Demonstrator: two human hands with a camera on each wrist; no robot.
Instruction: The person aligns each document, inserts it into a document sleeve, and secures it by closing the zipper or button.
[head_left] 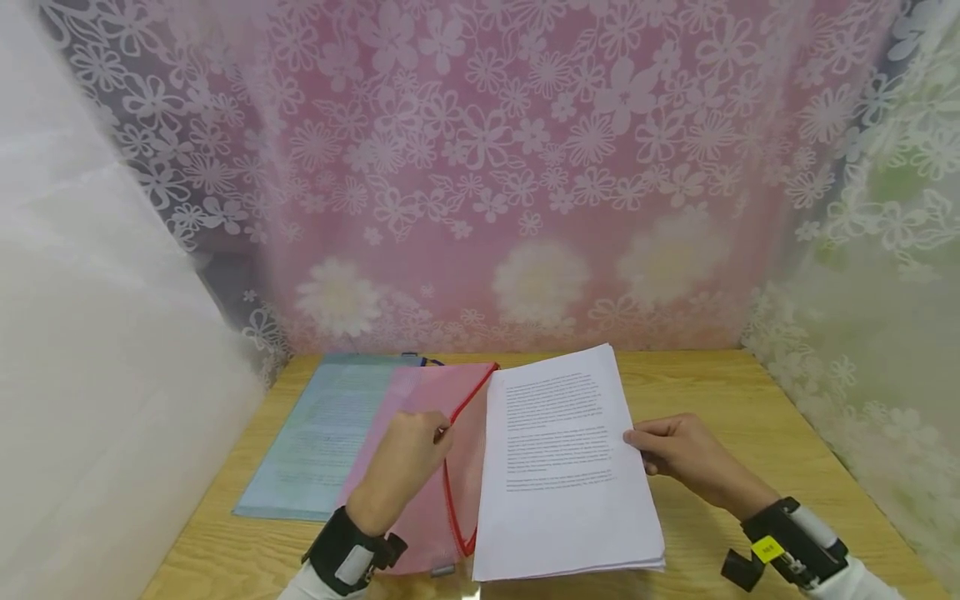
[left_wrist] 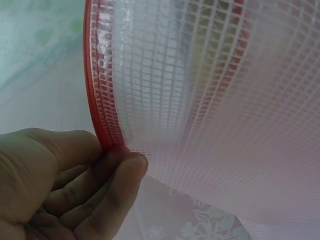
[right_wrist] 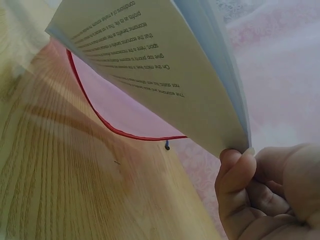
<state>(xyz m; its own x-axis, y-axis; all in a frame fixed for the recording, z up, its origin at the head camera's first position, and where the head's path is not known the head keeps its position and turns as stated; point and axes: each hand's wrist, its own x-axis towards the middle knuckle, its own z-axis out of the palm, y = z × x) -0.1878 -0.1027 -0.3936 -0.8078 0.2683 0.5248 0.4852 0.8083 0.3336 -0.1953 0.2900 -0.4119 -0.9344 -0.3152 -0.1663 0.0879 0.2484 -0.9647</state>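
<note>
My left hand (head_left: pixel 408 454) pinches the red-zipped edge of a pink mesh zipper pouch (head_left: pixel 405 533), lifting that edge; the left wrist view shows thumb and fingers on the red zipper strip (left_wrist: pixel 94 100). A stack of printed paper sheets (head_left: pixel 558 533) stands at the pouch's mouth, tilted above the table. By its right edge the stack is pinched between the thumb and fingers of my right hand (head_left: pixel 686 454). The right wrist view shows the back of the paper stack (right_wrist: pixel 150 65), with print on it. Whether the stack's left edge lies inside the pouch I cannot tell.
Partly under the pink pouch, a blue-green zipper pouch (head_left: pixel 300 450) with printed sheets inside lies on the wooden table (head_left: pixel 720 392). Behind the table hangs a pink flowered curtain (head_left: pixel 525 167). White sheeting (head_left: pixel 112 333) closes off the left side, a pale flowered curtain (head_left: pixel 885 333) the right.
</note>
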